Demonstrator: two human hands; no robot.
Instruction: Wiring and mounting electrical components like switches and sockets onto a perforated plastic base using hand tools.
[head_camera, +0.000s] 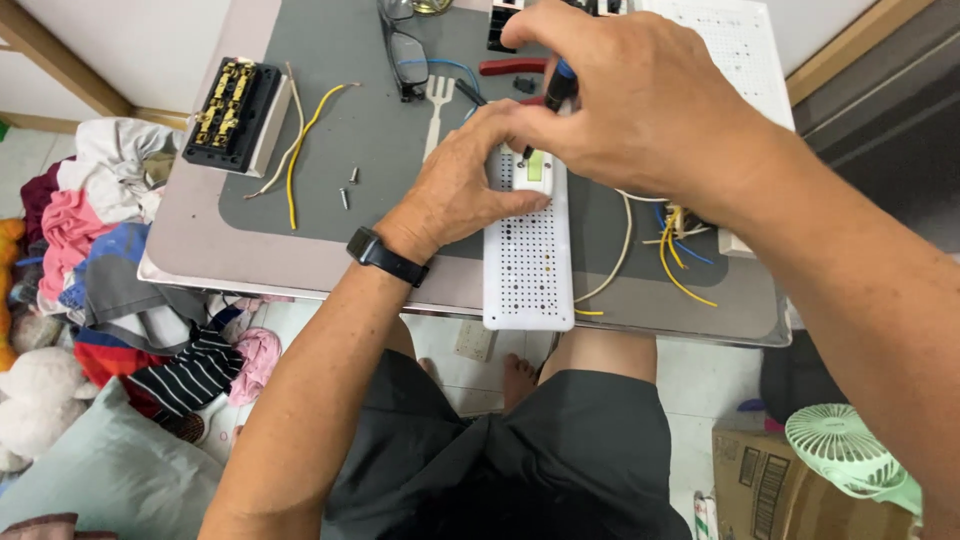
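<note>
Left hand (455, 190) pinches the perforated white plastic board (528, 262); right hand (640, 100) grips a blue-capped tool (560, 85) on the grey counter (340, 130).

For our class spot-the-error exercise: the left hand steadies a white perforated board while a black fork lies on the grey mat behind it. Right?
Not quite. The head view shows the fork is white, not black. The left hand does steady the white perforated board on the grey mat.

Matt white plastic perforated board (528, 262), smooth grey mat (350, 150), small metal screws (344, 198), probably plastic white fork (436, 110)
</note>
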